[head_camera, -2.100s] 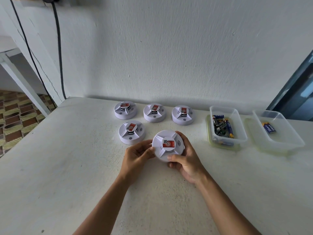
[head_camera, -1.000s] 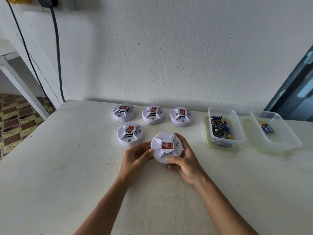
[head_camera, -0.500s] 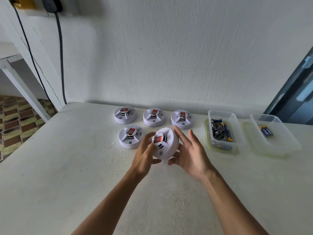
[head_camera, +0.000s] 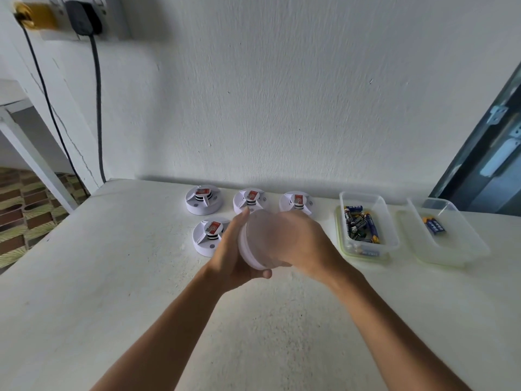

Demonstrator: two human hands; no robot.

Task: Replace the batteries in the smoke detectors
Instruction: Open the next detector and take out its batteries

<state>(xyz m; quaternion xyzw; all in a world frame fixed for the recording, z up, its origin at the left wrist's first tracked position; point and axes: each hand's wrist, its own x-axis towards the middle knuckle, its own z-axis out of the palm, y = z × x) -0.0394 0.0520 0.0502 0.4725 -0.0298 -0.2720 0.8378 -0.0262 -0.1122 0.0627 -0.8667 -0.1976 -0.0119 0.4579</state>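
Observation:
I hold a round white smoke detector (head_camera: 263,242) in the air over the table, its plain back turned toward me and blurred by motion. My left hand (head_camera: 235,256) grips its left and lower rim. My right hand (head_camera: 303,244) wraps round its right side; its fingers are hidden behind the detector. Other white detectors with red labels lie face up on the white table (head_camera: 112,277): three in a back row (head_camera: 203,199) (head_camera: 249,199) (head_camera: 296,201) and one in front at the left (head_camera: 210,235).
A clear tub (head_camera: 389,235) right of my hands holds several dark and blue batteries. A second clear tub (head_camera: 456,249) further right holds blue batteries (head_camera: 435,224). The wall rises just behind the table. Black cables (head_camera: 97,108) hang at the left.
The detector has been lifted off the table and flipped from face up to back toward me. Both hands rose with it, and the right hand closed round its side.

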